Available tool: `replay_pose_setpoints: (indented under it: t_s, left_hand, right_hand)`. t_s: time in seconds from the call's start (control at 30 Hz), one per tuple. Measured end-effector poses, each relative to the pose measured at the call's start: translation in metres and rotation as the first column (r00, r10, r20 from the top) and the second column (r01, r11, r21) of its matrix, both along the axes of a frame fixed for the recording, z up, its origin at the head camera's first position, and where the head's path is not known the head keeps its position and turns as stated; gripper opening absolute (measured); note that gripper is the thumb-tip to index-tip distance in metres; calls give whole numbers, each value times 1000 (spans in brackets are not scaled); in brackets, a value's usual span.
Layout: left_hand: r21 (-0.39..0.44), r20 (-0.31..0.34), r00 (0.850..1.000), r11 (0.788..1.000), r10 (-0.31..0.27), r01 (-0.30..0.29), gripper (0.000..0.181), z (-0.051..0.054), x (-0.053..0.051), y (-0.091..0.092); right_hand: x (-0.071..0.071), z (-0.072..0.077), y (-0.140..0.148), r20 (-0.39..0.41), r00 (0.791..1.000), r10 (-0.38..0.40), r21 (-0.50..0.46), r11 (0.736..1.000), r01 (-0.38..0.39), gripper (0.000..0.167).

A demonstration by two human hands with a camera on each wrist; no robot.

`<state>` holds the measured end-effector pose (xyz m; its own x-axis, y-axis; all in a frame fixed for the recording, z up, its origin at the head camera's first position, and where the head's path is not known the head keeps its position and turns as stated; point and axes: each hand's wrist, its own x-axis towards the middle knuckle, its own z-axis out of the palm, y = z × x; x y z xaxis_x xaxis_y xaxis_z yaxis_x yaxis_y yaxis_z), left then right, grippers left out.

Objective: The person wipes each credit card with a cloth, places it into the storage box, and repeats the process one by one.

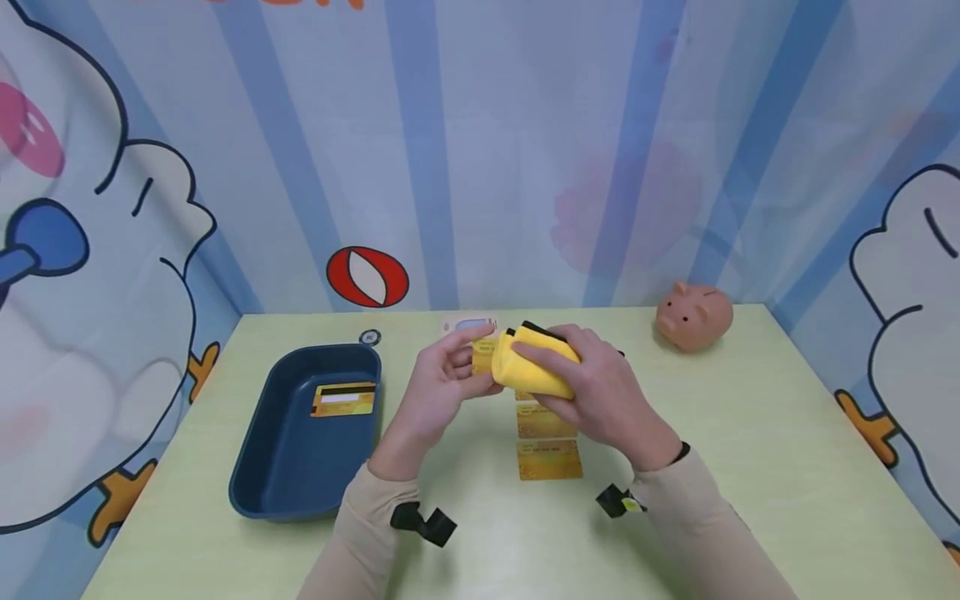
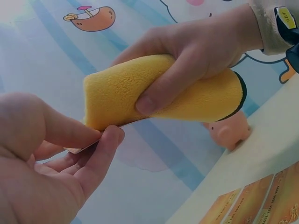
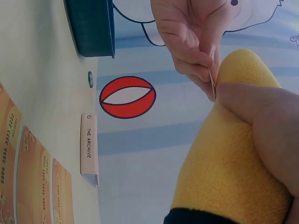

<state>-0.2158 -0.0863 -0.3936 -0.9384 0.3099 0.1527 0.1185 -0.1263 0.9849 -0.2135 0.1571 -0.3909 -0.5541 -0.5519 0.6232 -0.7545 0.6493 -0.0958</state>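
Observation:
Between thumb and fingers, the left hand (image 1: 438, 379) pinches a gold card (image 1: 482, 356) by its edge. The right hand (image 1: 603, 396) grips a folded yellow cloth (image 1: 532, 362) with dark edging, pressed against the card. In the left wrist view the cloth (image 2: 126, 88) covers most of the card, whose thin edge shows beneath it. The right wrist view shows the card (image 3: 212, 84) nearly edge-on between the left hand (image 3: 194, 37) and the cloth (image 3: 229, 149). Below the hands, several gold cards (image 1: 550, 460) lie in a column on the table.
A blue tray (image 1: 300, 467) at the left holds one gold card (image 1: 343, 399). Behind it lies a small round disc (image 1: 370, 337). A pink piggy bank (image 1: 693, 317) stands at the back right. A pale box marked THE ARCHIVE (image 3: 88, 144) is near the table's back edge.

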Motion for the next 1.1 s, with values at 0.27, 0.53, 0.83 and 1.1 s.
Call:
replay_pose_setpoints:
  t_s: [0.27,0.53,0.83,1.1]
  left_hand:
    - [26,45,999,999,19,-20,58,4,-1,-3]
    - [61,41,998,997,36,-39,58,4,-1,-8]
    - [73,41,998,996,52,-55,57,6,-1,-12]
    - [74,68,996,995,59,-64,57,5,-3,-14]
  right_hand:
    - [-2,1,4,18,1000,-7,-17,1000,7,62]
    - [-5,1,7,34,999,-11,-29,1000,12,59]
    - [-7,1,14,26,999,-19,-23,1000,19,60]
    - [-11,1,21,15,1000,-25,-23,999,25,60]
